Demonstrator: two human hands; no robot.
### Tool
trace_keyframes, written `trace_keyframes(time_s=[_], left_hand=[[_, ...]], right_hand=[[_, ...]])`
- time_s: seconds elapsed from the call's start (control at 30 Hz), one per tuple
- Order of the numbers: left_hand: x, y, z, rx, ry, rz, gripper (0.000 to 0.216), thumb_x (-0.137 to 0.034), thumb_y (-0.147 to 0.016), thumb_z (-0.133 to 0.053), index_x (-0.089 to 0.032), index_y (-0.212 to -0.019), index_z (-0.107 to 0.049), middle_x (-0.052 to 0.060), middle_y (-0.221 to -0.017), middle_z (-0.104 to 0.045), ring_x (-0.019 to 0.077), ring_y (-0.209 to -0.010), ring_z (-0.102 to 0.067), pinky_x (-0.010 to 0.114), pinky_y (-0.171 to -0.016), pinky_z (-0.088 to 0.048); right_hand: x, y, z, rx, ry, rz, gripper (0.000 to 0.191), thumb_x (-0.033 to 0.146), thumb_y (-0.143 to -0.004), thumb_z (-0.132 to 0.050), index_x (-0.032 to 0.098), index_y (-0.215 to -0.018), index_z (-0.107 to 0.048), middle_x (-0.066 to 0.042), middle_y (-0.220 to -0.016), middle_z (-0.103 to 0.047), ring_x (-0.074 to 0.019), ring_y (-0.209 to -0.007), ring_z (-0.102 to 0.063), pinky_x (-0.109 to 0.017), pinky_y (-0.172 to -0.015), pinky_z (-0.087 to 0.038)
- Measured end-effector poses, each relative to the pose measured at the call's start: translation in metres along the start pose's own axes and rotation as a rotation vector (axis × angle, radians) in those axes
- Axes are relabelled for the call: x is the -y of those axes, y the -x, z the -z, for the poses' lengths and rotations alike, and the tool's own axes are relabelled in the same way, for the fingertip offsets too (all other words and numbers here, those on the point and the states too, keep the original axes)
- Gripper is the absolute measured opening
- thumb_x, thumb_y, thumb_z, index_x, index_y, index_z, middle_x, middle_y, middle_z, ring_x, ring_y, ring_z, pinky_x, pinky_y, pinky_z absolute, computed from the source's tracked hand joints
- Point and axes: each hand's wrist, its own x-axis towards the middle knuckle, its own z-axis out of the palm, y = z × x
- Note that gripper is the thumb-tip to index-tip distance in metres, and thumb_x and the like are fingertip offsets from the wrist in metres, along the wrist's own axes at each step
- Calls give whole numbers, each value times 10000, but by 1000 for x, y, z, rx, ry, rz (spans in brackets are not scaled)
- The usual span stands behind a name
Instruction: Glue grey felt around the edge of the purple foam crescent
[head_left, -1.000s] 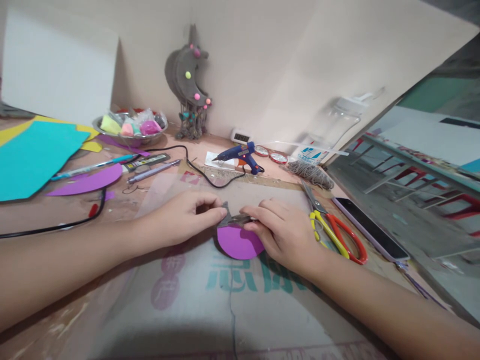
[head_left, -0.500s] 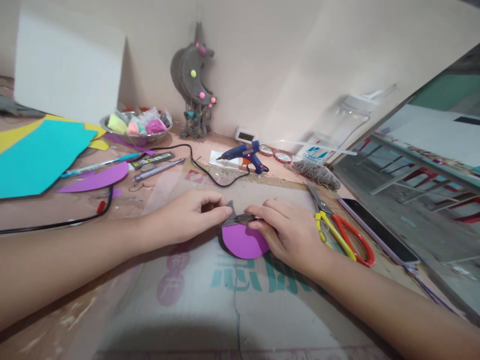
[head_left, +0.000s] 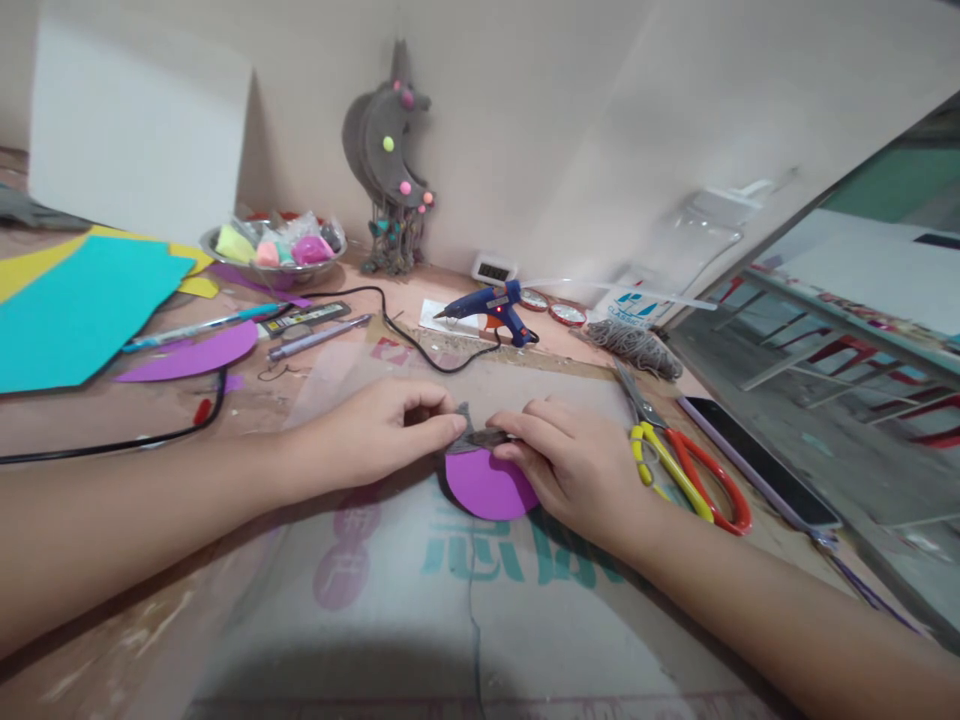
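Low over the cardboard, a rounded purple piece (head_left: 491, 485) has a grey yarn-like band (head_left: 466, 436) across its upper edge. My left hand (head_left: 394, 425) pinches the band's left end between thumb and fingers. On the other side, my right hand (head_left: 581, 455) is closed on the band's right part, its fingers covering the purple piece's right edge. A thin dark line (head_left: 475, 630) runs down from the piece toward the near edge; I cannot tell whether it is a strand or a crease.
Beyond my hands lie a blue glue gun (head_left: 491, 305) with a black cord and a grey yarn bundle (head_left: 634, 348). Scissors (head_left: 679, 460) and a phone (head_left: 757, 460) are at right. Coloured sheets (head_left: 82, 310), pens and a metal bowl (head_left: 274, 265) occupy the left.
Hardly anything differs. Both hands keep the same hold, and the view has shifted very slightly.
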Motion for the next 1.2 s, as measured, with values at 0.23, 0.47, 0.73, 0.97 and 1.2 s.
trace_keyframes(time_s=[0.23, 0.47, 0.73, 0.97, 1.2], left_hand=[[2, 1, -1, 6, 12, -12, 267, -310, -859, -437, -162, -639, -461, -55, -593, -350, 93, -587, -367, 227, -535, -282], [3, 0, -1, -1, 29, -43, 269, -304, -858, -450, -160, -631, -463, -56, -581, -368, 90, -580, -379, 222, -532, -287], [5, -1, -2, -12, 50, -52, 285, -299, -878, -427, -166, -627, -420, -53, -613, -356, 94, -602, -376, 231, -551, -288], [4, -1, 1, -56, 79, -83, 244, -291, -889, -420, -164, -691, -484, -42, -659, -437, 106, -639, -425, 225, -577, -319], [7, -2, -2, -79, 263, -67, 160, -273, -863, -482, -167, -907, -593, 0, -841, -602, 136, -798, -542, 242, -721, -405]], right_hand=[[-1, -1, 0, -3, 62, 48, 287, 337, -931, -445, 148, -926, -661, -32, -677, -598, -148, -625, -492, -266, -580, -347], [-2, -1, 1, 9, 63, 71, 260, 332, -923, -462, 157, -950, -653, -32, -693, -608, -149, -625, -485, -272, -587, -361], [-12, 1, 3, -149, -248, -302, 241, 339, -919, -453, 182, -1043, -587, -33, -833, -626, -153, -746, -575, -272, -674, -433], [-53, -8, -12, -279, -718, -638, 285, 368, -890, -476, 206, -1091, -597, -48, -1079, -640, -187, -968, -593, -335, -858, -460], [-60, -10, -20, -150, -822, -641, 457, 344, -792, -596, 230, -1232, -550, -68, -1191, -607, -208, -1024, -579, -386, -912, -453]])
